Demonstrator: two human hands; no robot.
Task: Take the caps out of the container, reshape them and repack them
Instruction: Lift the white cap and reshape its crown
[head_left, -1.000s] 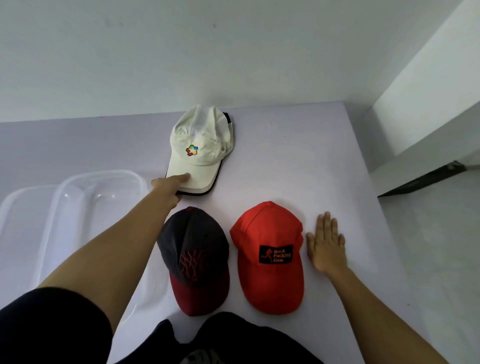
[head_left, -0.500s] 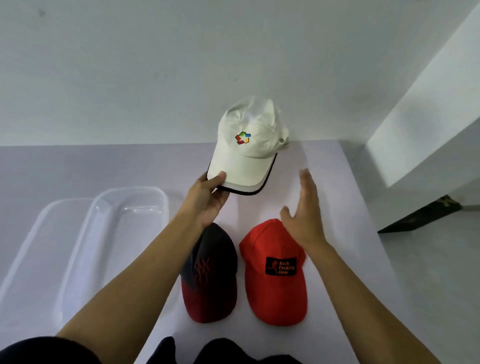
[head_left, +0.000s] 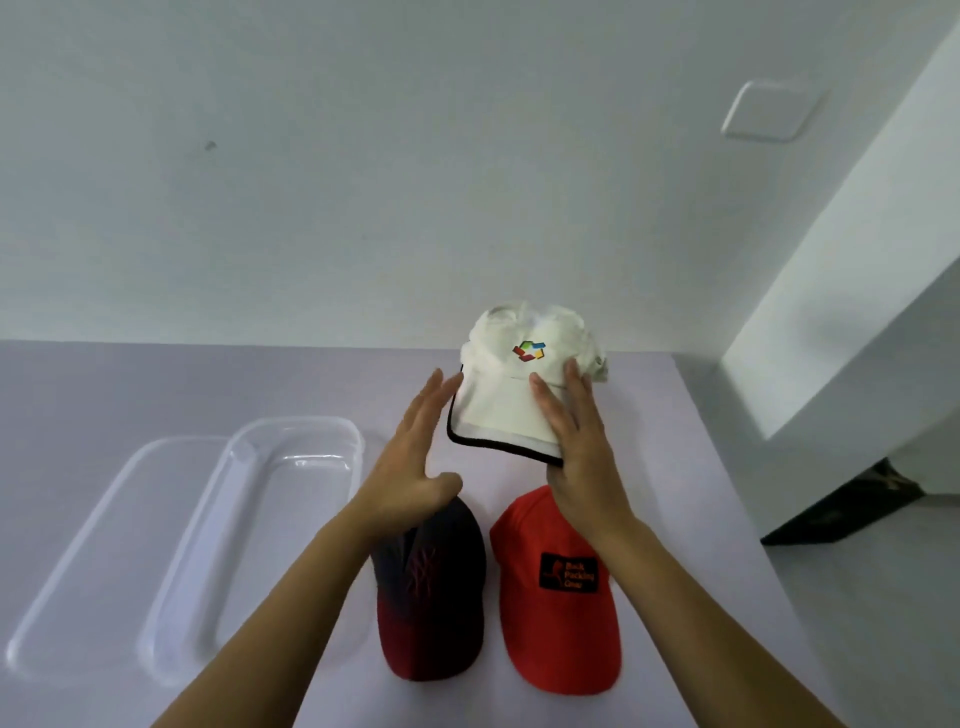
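Note:
A white cap (head_left: 511, 395) with a coloured logo and a black-edged brim is held up above the table. My right hand (head_left: 576, 441) grips its brim from the right side, fingers on top. My left hand (head_left: 415, 462) is spread open just left of the brim, its fingertips close to the brim's edge, holding nothing. Below them a dark navy and maroon cap (head_left: 431, 597) and a red cap (head_left: 558, 597) with a black patch lie side by side on the table. A clear plastic container (head_left: 249, 519) stands to the left.
A clear lid (head_left: 88, 561) lies left of the container on the pale purple table (head_left: 701, 493). The table's right edge drops off to the floor, with a white wall block at the right. A white wall stands right behind the table.
The white cap went from lying on the table to being lifted by my left hand. It has passed to my right hand, and my left hand has let go and opened.

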